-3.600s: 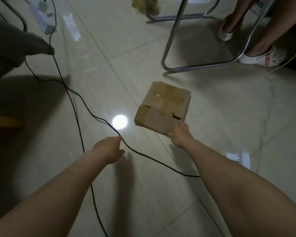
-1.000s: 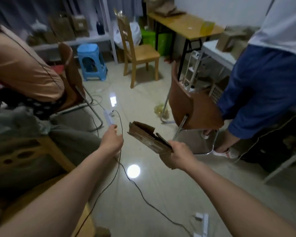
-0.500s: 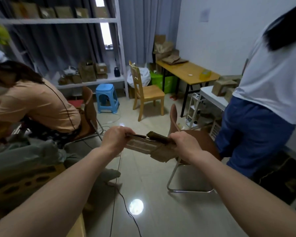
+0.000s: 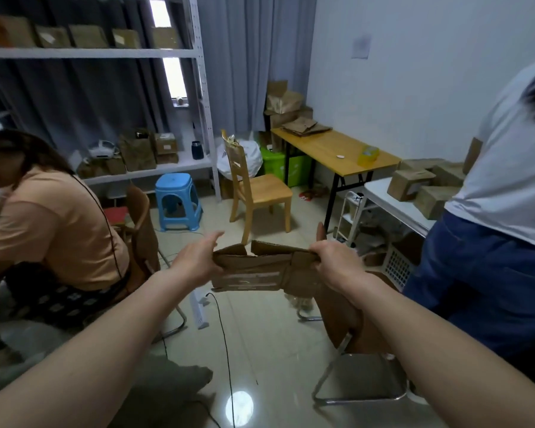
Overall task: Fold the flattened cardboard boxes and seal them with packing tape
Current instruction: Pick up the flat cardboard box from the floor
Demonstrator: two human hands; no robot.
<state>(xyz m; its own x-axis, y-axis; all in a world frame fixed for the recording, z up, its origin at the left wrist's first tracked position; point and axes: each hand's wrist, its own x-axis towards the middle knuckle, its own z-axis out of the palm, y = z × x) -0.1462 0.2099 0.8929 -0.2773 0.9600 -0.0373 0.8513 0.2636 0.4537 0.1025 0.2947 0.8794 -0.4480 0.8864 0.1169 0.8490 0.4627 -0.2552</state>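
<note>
Brown cardboard box [image 4: 254, 271] flattened, creased, seemingly tape-streaked.

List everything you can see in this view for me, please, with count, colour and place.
flattened cardboard box: one, brown, held in mid-air at centre.
wooden chair: one, light wood, behind the box.
plastic stool: one, blue, by the shelving.
shelving unit: one, white, rear left, carrying brown boxes.
wooden table: one, yellow-brown top, rear right.
white table: one, right, carrying folded brown boxes.
metal-framed chair: one, brown back, near right.
power strip: one, white, on the floor.
seated person: one, orange shirt, left.
standing person: one, white shirt, blue trousers, right.
left hand: holds the box's left end.
right hand: grips the box's right end.
</note>
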